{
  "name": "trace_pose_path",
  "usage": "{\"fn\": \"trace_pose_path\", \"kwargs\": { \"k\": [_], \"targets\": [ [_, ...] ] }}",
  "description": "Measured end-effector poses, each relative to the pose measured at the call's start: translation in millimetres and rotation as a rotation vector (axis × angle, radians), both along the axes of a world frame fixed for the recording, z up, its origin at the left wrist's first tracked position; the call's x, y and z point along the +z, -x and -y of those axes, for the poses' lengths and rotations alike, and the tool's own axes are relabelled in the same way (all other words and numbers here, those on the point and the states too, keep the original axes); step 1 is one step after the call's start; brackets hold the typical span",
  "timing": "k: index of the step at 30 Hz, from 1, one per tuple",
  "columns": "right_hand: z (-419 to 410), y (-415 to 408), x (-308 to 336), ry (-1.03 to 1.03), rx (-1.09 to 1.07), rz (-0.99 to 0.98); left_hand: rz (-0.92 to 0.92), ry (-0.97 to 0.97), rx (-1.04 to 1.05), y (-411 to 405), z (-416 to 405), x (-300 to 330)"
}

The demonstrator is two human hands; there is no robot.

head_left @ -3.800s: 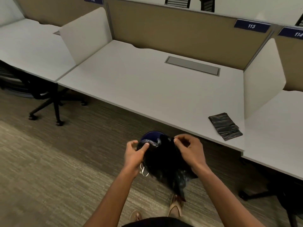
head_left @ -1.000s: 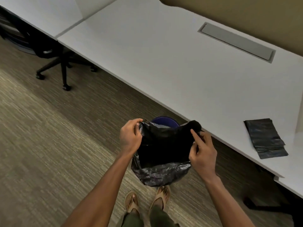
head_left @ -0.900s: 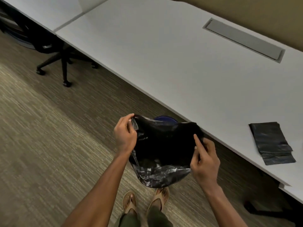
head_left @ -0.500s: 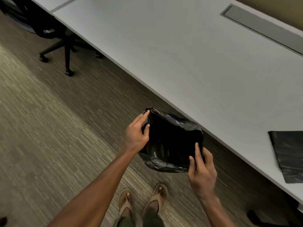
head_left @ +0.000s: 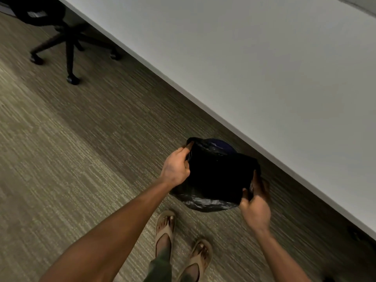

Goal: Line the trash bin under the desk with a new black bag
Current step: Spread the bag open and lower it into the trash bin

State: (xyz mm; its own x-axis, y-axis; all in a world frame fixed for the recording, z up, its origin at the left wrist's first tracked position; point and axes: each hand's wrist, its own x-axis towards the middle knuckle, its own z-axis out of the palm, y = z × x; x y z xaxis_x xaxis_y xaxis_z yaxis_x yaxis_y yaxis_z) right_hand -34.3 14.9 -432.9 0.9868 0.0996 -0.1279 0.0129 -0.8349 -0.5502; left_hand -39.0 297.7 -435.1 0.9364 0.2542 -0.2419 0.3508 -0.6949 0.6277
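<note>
A black plastic bag (head_left: 215, 176) hangs with its mouth spread wide between my two hands, low over the floor at the desk's front edge. My left hand (head_left: 176, 167) grips the bag's left rim. My right hand (head_left: 256, 202) pinches the rim on the right, near side. Behind the bag only a sliver of the dark blue trash bin (head_left: 220, 143) shows; the bag hides the rest of it. I cannot tell whether the bag touches the bin.
The white desk (head_left: 264, 68) fills the upper right, its edge running diagonally above the bin. A black office chair base (head_left: 70, 51) on castors stands at the upper left. My sandalled feet (head_left: 164, 226) are on the carpet just below the bag.
Both hands have gone down and toward the desk edge with the bag, stretching its mouth wider over the bin. The view has tilted lower; the folded spare bags on the desk have left the frame.
</note>
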Motion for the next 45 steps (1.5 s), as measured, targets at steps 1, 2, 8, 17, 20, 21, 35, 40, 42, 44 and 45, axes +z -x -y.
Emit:
{"fn": "trace_pose_path", "kwargs": {
  "k": [1, 2, 8, 17, 20, 21, 35, 40, 42, 44, 45],
  "targets": [
    [-4, -7, -8, -0.002, -0.017, 0.028, -0.055, -0.004, 0.032, -5, -3, -10],
    [-7, -14, -17, 0.031, -0.036, 0.065, -0.106, -0.006, 0.063, -10, -7, -20],
    [-10, -63, -74, 0.173, -0.042, 0.201, -0.135, -0.021, -0.093, -46, -26, -67],
    [0, -119, -136, 0.302, 0.131, 0.102, -0.007, -0.060, -0.112, -84, -38, -125],
    [0, -140, -155, 0.351, 0.175, 0.064, -0.034, -0.123, -0.106, -97, -39, -147],
    [0, -146, -161, 0.366, 0.193, 0.057, -0.054, -0.149, -0.087, -102, -41, -153],
    [-14, -196, -220, 0.574, 0.171, -0.234, -0.314, -0.196, -0.048, -127, -49, -216],
    [-11, -214, -235, 0.590, 0.138, -0.304, -0.349, -0.219, -0.179, -133, -55, -223],
    [-10, -221, -237, 0.617, 0.124, -0.327, -0.374, -0.219, -0.205, -140, -58, -224],
    [-11, -224, -239, 0.658, 0.148, -0.359, -0.423, -0.203, -0.218, -147, -58, -225],
    [-12, -225, -239, 0.668, 0.169, -0.385, -0.451, -0.207, -0.224, -148, -59, -226]
  ]
}}
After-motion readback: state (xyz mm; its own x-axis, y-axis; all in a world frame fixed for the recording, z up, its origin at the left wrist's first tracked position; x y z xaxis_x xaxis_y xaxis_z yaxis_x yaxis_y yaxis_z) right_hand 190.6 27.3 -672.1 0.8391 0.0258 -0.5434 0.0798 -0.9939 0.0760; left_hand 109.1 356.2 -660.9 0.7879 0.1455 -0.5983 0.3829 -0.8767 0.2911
